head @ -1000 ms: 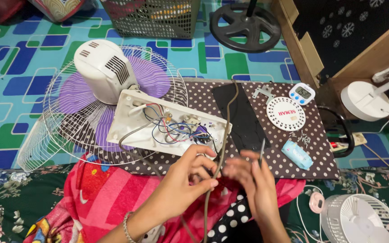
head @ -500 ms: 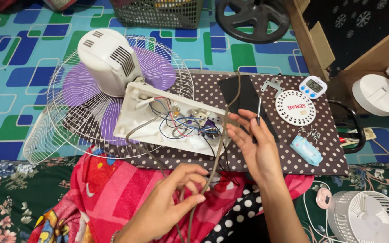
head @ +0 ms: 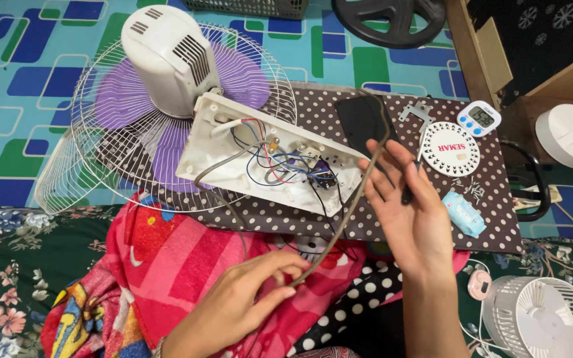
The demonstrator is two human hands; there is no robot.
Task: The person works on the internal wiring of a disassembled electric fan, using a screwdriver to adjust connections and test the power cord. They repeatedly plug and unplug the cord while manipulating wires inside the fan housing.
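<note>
A purple-bladed fan (head: pixel 167 119) with its wire guard lay on the patterned floor, its white motor housing (head: pixel 164 56) upward. Beside it, on a dotted board (head: pixel 366 222), rested the opened white control housing (head: pixel 266 152), coloured wires exposed. A brown cable (head: pixel 346 212) ran from that housing across the person's lap. The right hand (head: pixel 406 212) was raised, its grip loosely clasping a thin dark tool (head: pixel 414 174) while the cable draped over its fingers. The left hand (head: pixel 247 298) pinched the cable's lower stretch. The cable looked light, limp and easily kinked; holding its sheath, clear of the delicate wiring, seemed soundest.
</note>
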